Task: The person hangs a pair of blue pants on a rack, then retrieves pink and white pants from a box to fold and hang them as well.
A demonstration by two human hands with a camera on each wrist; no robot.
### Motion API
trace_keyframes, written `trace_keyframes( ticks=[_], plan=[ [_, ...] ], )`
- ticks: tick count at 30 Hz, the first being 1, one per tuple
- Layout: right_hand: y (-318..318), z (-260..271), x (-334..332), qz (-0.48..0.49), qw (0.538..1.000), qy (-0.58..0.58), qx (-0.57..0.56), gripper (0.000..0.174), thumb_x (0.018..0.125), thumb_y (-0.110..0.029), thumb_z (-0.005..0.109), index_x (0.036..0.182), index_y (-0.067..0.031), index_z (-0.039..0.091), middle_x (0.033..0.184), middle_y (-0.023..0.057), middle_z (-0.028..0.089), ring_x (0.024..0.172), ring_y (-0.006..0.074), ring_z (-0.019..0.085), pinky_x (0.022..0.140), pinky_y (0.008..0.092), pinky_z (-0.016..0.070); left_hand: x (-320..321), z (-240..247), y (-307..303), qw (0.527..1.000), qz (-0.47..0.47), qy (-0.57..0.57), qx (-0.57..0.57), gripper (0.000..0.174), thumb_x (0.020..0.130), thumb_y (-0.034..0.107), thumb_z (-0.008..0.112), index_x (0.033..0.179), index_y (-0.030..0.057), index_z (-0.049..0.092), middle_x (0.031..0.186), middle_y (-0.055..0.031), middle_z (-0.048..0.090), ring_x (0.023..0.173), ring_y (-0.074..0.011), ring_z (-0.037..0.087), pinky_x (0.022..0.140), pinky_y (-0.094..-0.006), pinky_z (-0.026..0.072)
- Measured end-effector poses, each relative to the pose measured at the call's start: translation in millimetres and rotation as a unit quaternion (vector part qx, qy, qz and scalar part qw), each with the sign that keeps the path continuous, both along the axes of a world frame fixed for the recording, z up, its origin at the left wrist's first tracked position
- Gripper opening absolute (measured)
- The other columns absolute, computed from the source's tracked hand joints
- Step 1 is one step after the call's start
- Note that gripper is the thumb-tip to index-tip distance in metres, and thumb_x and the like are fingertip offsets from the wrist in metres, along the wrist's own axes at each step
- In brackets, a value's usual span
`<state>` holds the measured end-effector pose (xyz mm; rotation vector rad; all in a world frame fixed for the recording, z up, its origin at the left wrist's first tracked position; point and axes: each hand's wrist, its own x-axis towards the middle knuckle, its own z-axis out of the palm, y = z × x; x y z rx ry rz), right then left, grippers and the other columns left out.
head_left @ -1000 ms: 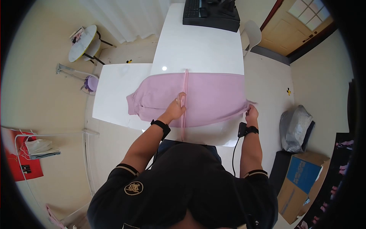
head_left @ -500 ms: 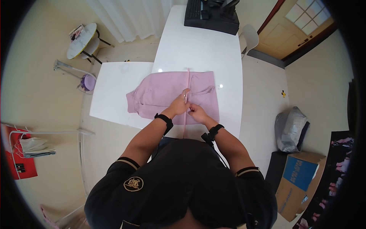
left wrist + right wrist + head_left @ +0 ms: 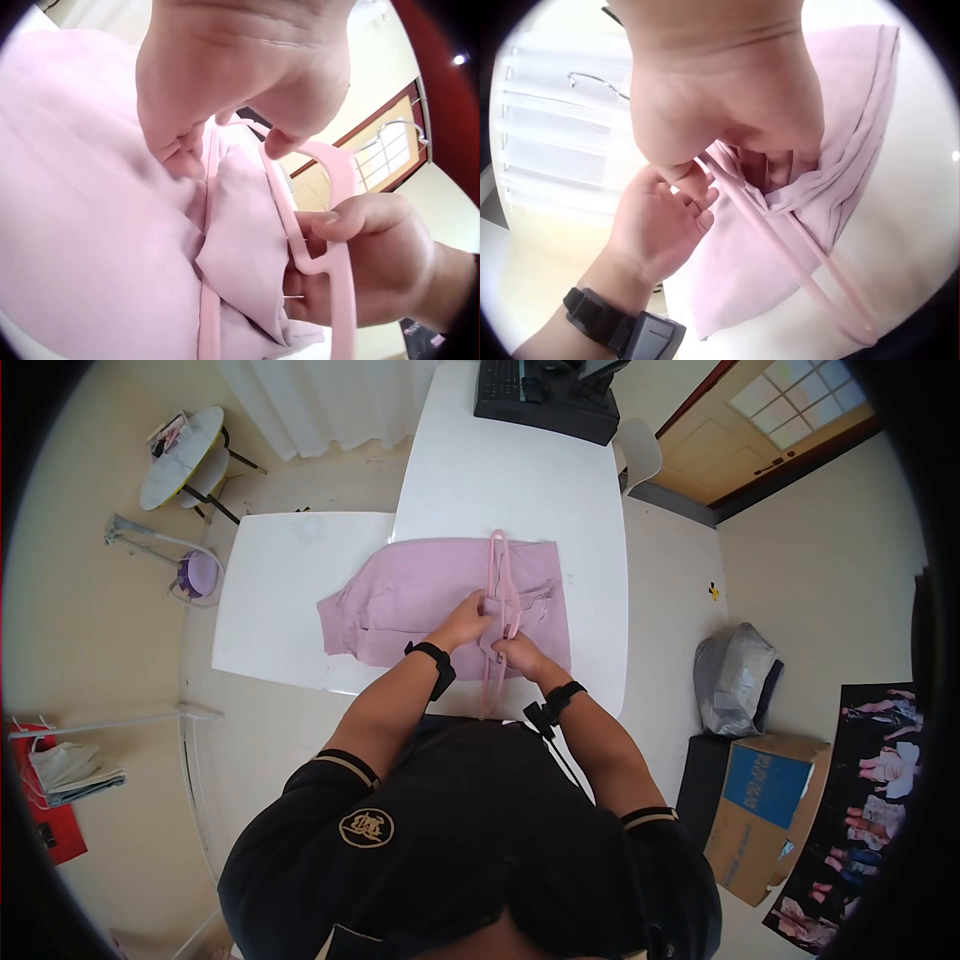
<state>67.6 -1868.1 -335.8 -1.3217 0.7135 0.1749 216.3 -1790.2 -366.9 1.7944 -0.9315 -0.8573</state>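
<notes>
Pale pink trousers, gathered at the left end, lie folded on the white table. A pink clothes hanger stands tilted across them, a fold of cloth running between its bars; its metal hook shows in the left wrist view. My left hand holds the hanger near its middle, thumb at one bar and fingertips against the cloth by the other. With the thumb over the outer bar and fingers behind it, my right hand grips the hanger just beside the left. The cloth partly hides the right fingertips.
A black keyboard and equipment occupy the table's far end, with a white chair at the right. A round side table stands far left. On the right floor are a grey plastic bag and a cardboard box.
My right hand has carried the trousers' right end leftward, folding it over, and has come to the hanger beside my left hand. The hanger has tilted up from the cloth.
</notes>
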Motion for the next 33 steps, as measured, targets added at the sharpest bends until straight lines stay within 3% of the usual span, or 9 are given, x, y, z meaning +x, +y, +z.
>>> trace_keyframes(
  ticks=[6,9,12,18,23,24,25,26,33],
  plan=[
    [7,22,10,-0.035,0.909,0.151,-0.387,0.043,0.078,-0.027,0.05,0.111,0.0019,0.049,0.1,0.0216,0.06,0.093,0.0353,0.058,0.08,0.0403,0.0442,4,-6,-12,0.995,-0.066,-0.014,0.074,0.052,0.074,0.011,0.054,0.122,-0.0054,0.041,0.104,-0.0219,0.058,0.094,-0.0278,0.058,0.079,-0.0331,0.0469],
    [3,13,3,-0.091,0.894,0.167,-0.405,0.039,0.08,-0.031,0.05,0.104,-0.0006,0.053,0.097,0.0249,0.059,0.094,0.0397,0.056,0.081,0.0439,0.0435,14,39,3,0.987,0.018,0.149,0.066,0.049,0.076,0.011,0.053,0.122,-0.0011,0.042,0.095,-0.0131,0.058,0.08,-0.0207,0.058,0.067,-0.0315,0.0477],
    [-9,-5,-4,-0.072,0.922,0.136,-0.355,0.033,0.081,-0.03,0.049,0.097,-0.0025,0.056,0.09,0.023,0.061,0.089,0.039,0.058,0.077,0.044,0.0445,39,59,35,0.911,0.134,0.379,-0.089,0.037,0.078,-0.002,0.042,0.115,-0.0009,0.045,0.098,-0.0098,0.053,0.084,-0.0163,0.056,0.07,-0.0291,0.0487],
    [-16,-5,2,-0.083,0.927,0.131,-0.342,0.025,0.083,-0.025,0.049,0.088,-0.0026,0.057,0.071,0.0134,0.061,0.065,0.025,0.06,0.06,0.0358,0.0456,136,116,177,0.783,0.129,0.434,-0.427,0.032,0.07,-0.004,0.037,0.099,0.0074,0.047,0.094,-0.007,0.052,0.092,-0.0202,0.052,0.086,-0.0343,0.044],
    [4,9,21,-0.09,0.951,0.064,-0.289,0.021,0.085,-0.021,0.049,0.084,-0.0015,0.056,0.066,0.0067,0.057,0.058,0.0155,0.055,0.055,0.0296,0.0432,147,25,295,0.655,0.39,0.512,-0.396,0.044,0.083,0.025,0.028,0.12,0.0103,0.046,0.113,-0.0122,0.052,0.115,-0.0281,0.044,0.099,-0.046,0.0338],
    [11,13,26,-0.087,0.946,0.074,-0.304,0.02,0.085,-0.02,0.049,0.084,-0.0013,0.056,0.065,0.0053,0.056,0.057,0.0146,0.053,0.054,0.0287,0.0427,144,-38,319,0.663,0.405,0.533,-0.335,0.053,0.086,0.037,0.032,0.133,0.0129,0.03,0.124,-0.0165,0.045,0.118,-0.0326,0.042,0.099,-0.049,0.031],
    [14,10,30,-0.086,0.946,0.073,-0.304,0.02,0.085,-0.02,0.049,0.084,-0.0013,0.056,0.065,0.0053,0.056,0.057,0.0146,0.053,0.054,0.0287,0.0427,127,-34,313,0.566,0.583,0.561,-0.159,0.069,0.085,0.051,0.036,0.14,0.0195,0.009,0.129,-0.0191,0.037,0.115,-0.0402,0.042,0.098,-0.0515,0.03],
    [15,8,31,-0.091,0.951,0.066,-0.288,0.021,0.086,-0.021,0.049,0.084,-0.0013,0.056,0.065,0.0052,0.056,0.058,0.0141,0.053,0.054,0.0282,0.0426,115,-53,318,0.577,0.537,0.594,-0.162,0.086,0.081,0.06,0.041,0.139,0.0235,-0.011,0.135,-0.0199,0.028,0.116,-0.0462,0.038,0.097,-0.0537,0.0296],
    [31,16,37,-0.127,0.959,0.083,-0.24,0.026,0.087,-0.023,0.046,0.095,0.0002,0.055,0.067,0.0048,0.057,0.06,0.0113,0.052,0.054,0.0263,0.0415,95,-118,283,0.777,0.498,0.382,0.054,0.059,0.083,0.05,0.049,0.121,0.008,0.032,0.103,-0.0133,0.051,0.087,-0.0294,0.059,0.071,-0.0409,0.0492]
  ],
)
